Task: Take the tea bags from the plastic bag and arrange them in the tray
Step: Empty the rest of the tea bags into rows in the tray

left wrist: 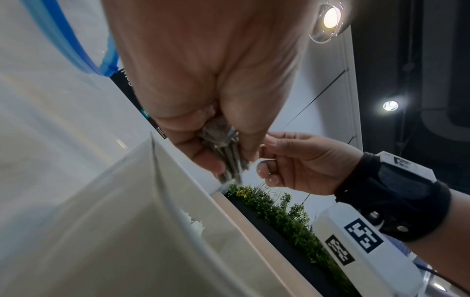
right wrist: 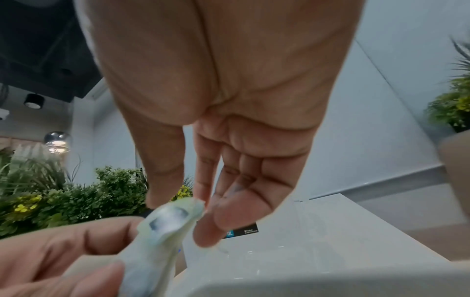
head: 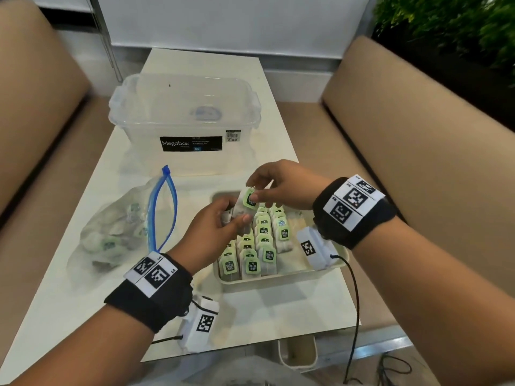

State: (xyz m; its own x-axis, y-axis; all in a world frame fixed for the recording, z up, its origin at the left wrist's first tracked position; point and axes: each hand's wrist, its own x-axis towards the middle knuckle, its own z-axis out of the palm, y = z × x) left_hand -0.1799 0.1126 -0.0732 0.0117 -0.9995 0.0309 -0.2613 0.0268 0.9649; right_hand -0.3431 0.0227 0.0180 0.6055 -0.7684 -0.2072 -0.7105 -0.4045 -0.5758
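Observation:
Over the far left corner of the cream tray (head: 278, 277), my left hand (head: 236, 216) grips a small bunch of tea bags (head: 240, 210). My right hand (head: 255, 190) pinches the green tag of the top tea bag (head: 249, 198) in that bunch. Rows of green-tagged tea bags (head: 263, 240) stand in the tray. The clear plastic bag (head: 111, 238) with a blue zip lies open on the left, more tea bags inside. In the left wrist view the bunch (left wrist: 218, 132) sits between my curled fingers. The right wrist view shows my right hand (right wrist: 183, 213) closing on the tea bag (right wrist: 162, 223).
A clear Megabox storage box (head: 184, 115) stands behind the tray on the white table (head: 250, 316). Beige seats (head: 418, 162) flank the table on both sides. Green plants (head: 459, 26) fill the back right. A black cable (head: 356, 302) trails off the table's front right.

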